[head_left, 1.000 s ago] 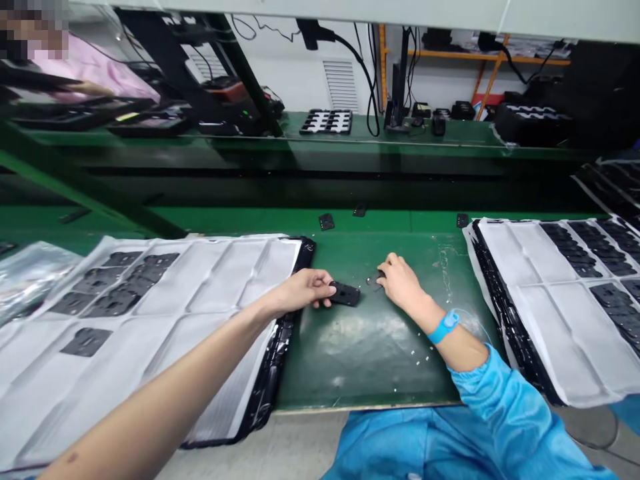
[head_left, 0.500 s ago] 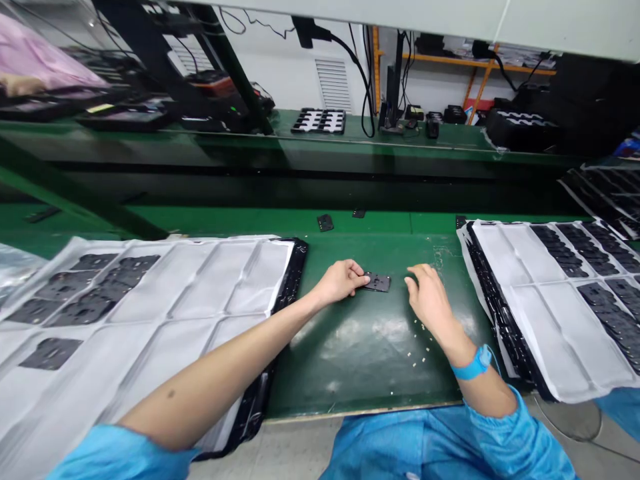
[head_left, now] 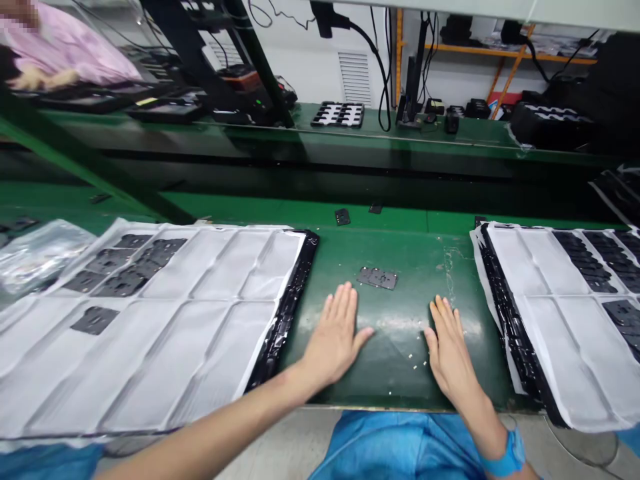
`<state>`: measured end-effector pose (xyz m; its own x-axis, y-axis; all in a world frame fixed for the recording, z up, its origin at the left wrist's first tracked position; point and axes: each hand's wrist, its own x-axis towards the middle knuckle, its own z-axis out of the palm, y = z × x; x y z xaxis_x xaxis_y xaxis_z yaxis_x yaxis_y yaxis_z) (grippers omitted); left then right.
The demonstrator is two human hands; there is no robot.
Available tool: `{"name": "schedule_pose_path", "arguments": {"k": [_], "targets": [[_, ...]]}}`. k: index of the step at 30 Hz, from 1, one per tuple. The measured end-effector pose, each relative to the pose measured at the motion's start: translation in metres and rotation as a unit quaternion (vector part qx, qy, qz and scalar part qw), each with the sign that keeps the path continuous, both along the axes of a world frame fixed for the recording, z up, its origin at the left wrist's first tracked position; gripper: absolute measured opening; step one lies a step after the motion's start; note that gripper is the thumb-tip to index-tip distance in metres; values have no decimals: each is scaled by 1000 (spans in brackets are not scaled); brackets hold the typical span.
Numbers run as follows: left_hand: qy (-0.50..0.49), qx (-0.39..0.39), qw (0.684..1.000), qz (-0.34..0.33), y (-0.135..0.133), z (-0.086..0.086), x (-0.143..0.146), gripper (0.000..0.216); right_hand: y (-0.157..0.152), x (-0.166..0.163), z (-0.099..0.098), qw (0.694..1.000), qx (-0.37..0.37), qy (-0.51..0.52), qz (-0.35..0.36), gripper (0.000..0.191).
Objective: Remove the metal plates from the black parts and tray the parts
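Observation:
A flat black part with cut-outs [head_left: 379,278] lies on the green work surface [head_left: 400,250], just beyond my hands and touched by neither. Fingers stretched out, my left hand [head_left: 335,337] rests palm down near the left tray stack. Across from it, my right hand [head_left: 450,347] is also flat and open, with a blue band [head_left: 505,453] on its wrist. Small pale bits [head_left: 415,360] are scattered on the surface between the hands, close to the right one. Neither hand holds anything.
On the left, a white-lined tray [head_left: 200,327] holds several black parts [head_left: 120,285]. Another lined tray [head_left: 560,353] with rows of such parts stands right. Two small black pieces [head_left: 343,216] lie farther back. A person's pink sleeve [head_left: 75,43] shows at the far left.
My left hand has let go of the black part and drawn back toward me, opening flat. My right hand has also come nearer and flattened. The view has shifted slightly.

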<state>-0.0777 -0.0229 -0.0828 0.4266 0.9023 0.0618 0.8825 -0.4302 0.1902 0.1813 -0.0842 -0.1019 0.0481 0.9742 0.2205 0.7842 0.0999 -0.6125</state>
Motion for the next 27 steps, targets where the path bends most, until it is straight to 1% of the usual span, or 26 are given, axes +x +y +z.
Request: {"name": "schedule_pose_path", "arguments": {"k": [2, 4, 6, 7, 8, 9, 11, 13, 14, 15, 17, 19, 21, 23, 25, 27], "targets": [[-10, -10, 998, -66, -28, -3, 27, 80, -8, 0, 4, 999, 2, 33, 8, 52], [-44, -39, 986, -157, -45, 2, 53, 80, -13, 4, 9, 998, 5, 67, 4, 50], [-87, -73, 963, -243, -45, 13, 74, 76, -17, 12, 14, 995, 16, 96, -13, 48], [-105, -85, 954, -267, -37, 20, 84, 71, -18, 16, 15, 994, 25, 106, -23, 47], [-114, -92, 950, -275, -24, 28, 93, 65, -21, 21, 15, 993, 34, 111, -32, 46], [-115, -94, 953, -265, -5, 37, 101, 57, -23, 26, 15, 992, 43, 113, -41, 45], [-93, -90, 967, -219, 43, 54, 117, 42, -27, 34, 10, 991, 61, 107, -56, 43], [-73, -77, 979, -174, 103, 69, 125, 33, -30, 41, 3, 990, 79, 95, -64, 40], [-60, -70, 986, -139, 134, 75, 126, 31, -31, 43, -1, 990, 87, 88, -61, 39], [-45, -59, 993, -94, 165, 80, 123, 31, -31, 44, -4, 991, 93, 81, -54, 38], [-11, -38, 999, 19, 221, 87, 112, 32, -30, 44, -10, 992, 102, 71, -35, 37], [22, -34, 992, 123, 267, 89, 100, 38, -28, 41, -15, 991, 108, 74, -38, 35], [45, -48, 981, 183, 298, 85, 94, 44, -27, 36, -19, 987, 116, 86, -65, 32], [57, -58, 976, 202, 316, 77, 99, 45, -26, 31, -22, 984, 124, 96, -86, 30], [58, -57, 977, 196, 322, 67, 111, 43, -25, 28, -23, 983, 130, 98, -87, 29], [54, -53, 981, 180, 322, 60, 125, 39, -23, 27, -20, 983, 131, 98, -84, 29]]}}
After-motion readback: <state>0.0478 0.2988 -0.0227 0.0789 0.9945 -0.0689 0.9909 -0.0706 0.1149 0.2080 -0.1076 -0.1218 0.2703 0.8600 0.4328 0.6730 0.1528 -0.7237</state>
